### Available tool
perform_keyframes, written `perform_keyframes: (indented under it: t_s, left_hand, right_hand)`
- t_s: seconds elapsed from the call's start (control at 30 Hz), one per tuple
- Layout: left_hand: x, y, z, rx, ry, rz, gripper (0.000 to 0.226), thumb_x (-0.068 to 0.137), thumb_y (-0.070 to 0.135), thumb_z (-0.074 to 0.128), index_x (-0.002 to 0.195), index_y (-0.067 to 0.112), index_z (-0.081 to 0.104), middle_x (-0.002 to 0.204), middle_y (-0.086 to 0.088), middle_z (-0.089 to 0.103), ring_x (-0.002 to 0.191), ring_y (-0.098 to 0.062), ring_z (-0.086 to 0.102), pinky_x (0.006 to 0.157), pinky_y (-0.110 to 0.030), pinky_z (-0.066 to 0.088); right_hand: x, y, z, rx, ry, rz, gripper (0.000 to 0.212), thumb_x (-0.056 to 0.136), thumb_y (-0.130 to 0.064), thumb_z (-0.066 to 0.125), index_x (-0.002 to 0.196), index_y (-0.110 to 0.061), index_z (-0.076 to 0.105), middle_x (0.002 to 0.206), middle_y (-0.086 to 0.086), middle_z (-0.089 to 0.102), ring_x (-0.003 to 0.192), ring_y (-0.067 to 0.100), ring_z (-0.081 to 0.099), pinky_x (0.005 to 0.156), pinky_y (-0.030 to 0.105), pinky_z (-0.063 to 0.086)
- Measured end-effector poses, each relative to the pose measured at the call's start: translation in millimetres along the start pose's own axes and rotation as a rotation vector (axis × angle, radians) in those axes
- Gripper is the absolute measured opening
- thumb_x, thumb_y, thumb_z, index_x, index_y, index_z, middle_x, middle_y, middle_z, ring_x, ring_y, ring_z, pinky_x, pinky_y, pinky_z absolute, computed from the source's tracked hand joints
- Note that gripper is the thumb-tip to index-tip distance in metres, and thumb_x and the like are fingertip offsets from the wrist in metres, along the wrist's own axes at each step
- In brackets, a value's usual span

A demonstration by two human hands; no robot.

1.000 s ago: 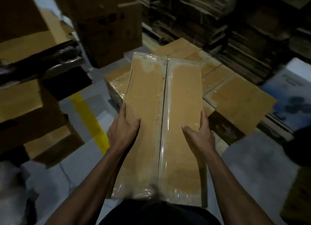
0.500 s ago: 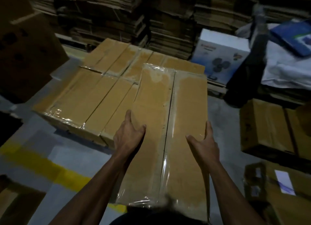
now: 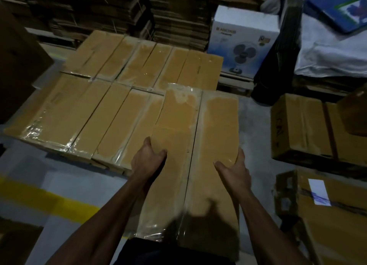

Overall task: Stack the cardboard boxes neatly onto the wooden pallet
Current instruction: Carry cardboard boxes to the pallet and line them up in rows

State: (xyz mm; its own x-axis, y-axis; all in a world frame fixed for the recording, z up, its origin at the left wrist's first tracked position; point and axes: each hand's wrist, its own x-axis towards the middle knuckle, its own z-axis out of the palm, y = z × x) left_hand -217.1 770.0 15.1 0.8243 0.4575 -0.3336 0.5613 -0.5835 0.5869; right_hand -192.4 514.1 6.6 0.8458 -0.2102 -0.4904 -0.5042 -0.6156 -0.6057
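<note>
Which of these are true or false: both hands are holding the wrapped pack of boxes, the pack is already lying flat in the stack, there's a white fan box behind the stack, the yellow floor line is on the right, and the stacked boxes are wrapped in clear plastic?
1. Both hands hold the wrapped pack. True: the left hand and right hand grip the wrapped pack by its sides.
2. The pack already lies flat in the stack. False: it is in the hands, at the right end of the stacked boxes.
3. A white fan box stands behind the stack. True: the fan box is at the far right.
4. The yellow line is on the right. False: the yellow line is on the left.
5. The stacked boxes are in clear plastic. True.
</note>
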Motion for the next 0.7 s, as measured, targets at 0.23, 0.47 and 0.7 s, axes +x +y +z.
perform_keyframes:
  t_s: [0.23,0.47,0.7]
  left_hand:
    - [51,-16,24,-0.028,-0.104,0.010,0.060,0.078,0.059,0.059,0.126,0.029,0.039,0.118,0.000,0.064,0.103,-0.029,0.064,0.089,-0.050,0.053]
    - [132,-52,70,0.034,-0.108,0.003,0.065,0.086,0.048,0.065,0.138,0.022,0.037,0.119,-0.003,0.065,0.103,-0.031,0.064,0.082,-0.038,0.050]
    - [198,-93,112,0.021,-0.112,-0.027,0.072,0.082,0.050,0.065,0.142,0.026,0.032,0.122,-0.002,0.065,0.106,-0.032,0.063,0.089,-0.044,0.052]
  right_hand:
    - [39,3,28,0.017,0.003,0.032,0.095,0.082,-0.054,0.071,0.152,-0.038,0.010,0.139,0.008,0.054,0.120,0.037,0.055,0.101,0.053,0.045]
    - [100,8,87,0.044,-0.033,0.095,0.097,0.083,-0.053,0.072,0.154,-0.035,0.009,0.140,0.007,0.049,0.119,0.036,0.053,0.098,0.049,0.044]
    - [157,17,145,0.085,-0.050,0.129,0.115,0.056,-0.082,0.061,0.152,-0.043,0.011,0.140,0.008,0.050,0.121,0.040,0.053,0.103,0.058,0.044]
